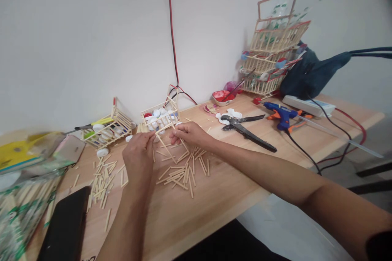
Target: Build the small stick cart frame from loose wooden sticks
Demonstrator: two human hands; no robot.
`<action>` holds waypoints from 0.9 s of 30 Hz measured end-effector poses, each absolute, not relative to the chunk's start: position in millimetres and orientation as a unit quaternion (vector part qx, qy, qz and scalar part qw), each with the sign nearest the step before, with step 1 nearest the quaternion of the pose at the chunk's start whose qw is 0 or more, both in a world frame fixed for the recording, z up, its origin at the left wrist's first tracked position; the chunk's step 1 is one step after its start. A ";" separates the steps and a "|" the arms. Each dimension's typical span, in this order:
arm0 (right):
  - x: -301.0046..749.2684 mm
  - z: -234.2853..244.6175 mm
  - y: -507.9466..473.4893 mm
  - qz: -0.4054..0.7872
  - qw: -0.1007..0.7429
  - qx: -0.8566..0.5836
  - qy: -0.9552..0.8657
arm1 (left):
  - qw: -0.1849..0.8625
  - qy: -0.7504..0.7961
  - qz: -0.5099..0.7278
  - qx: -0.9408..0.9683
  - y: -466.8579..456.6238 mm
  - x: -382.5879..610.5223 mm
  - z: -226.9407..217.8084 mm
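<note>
Bridging left hand (139, 151), right hand (190, 132): sticks (165, 147)

Tabletop (220, 208) is made of pale matt wood, same as the loose sticks (180, 171). Glue gun (280, 114) is moulded in glossy blue plastic, shears (245, 128) in dull dark metal.

- The left hand (139, 154) is bare, and its back and knuckles face the camera.
- The left forearm (122, 220) is uncovered from the wrist to the frame edge at about 6 o'clock. It looks slim and widens toward that edge.
- The right hand (190, 133) is also bare; its fingers are too small in the picture to make out nails.
- The right forearm (275, 173) is uncovered along its whole visible length and looks thicker toward 4 o'clock.
- A dark sleeve edge (379, 248) sits in the corner at about 5 o'clock. It is a rounded black patch over the upper arm, too blurred to tell the garment.
</note>
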State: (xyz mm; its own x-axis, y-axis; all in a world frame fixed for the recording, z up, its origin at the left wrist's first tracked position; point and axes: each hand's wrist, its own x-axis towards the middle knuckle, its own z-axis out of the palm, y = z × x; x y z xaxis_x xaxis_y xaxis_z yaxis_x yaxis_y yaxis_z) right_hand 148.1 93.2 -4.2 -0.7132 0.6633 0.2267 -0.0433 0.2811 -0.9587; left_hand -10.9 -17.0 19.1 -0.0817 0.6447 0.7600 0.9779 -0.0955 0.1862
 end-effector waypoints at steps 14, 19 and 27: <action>149.3 1.5 89.5 0.566 0.315 -0.214 -0.731 | 0.258 -0.641 -0.353 -0.631 -16.9 -9.6 18.0; 149.4 1.5 89.0 0.566 0.314 -0.218 -0.730 | 0.273 -0.641 -0.333 -0.635 -16.7 -11.1 17.4; 149.0 1.6 88.6 0.578 0.316 -0.214 -0.721 | 0.296 -0.636 -0.317 -0.639 -16.3 -11.8 17.9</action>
